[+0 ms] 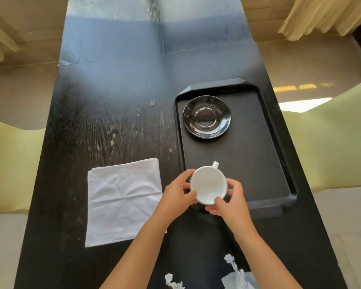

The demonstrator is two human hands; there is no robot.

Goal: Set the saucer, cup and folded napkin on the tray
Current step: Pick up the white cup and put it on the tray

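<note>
A white cup (207,183) is held over the near left corner of the black tray (258,163), its handle pointing away from me. My left hand (178,193) grips its left side and my right hand (230,202) its near right side. A glossy black saucer (206,117) lies on the far part of the tray. A white folded napkin (123,200) lies flat on the dark wooden table (92,132), left of the tray and of my left hand.
Pale green chairs (331,142) stand on both sides of the narrow table. Small crumbs (152,103) lie on the table beyond the napkin. The table's side edges are close to the tray and the napkin.
</note>
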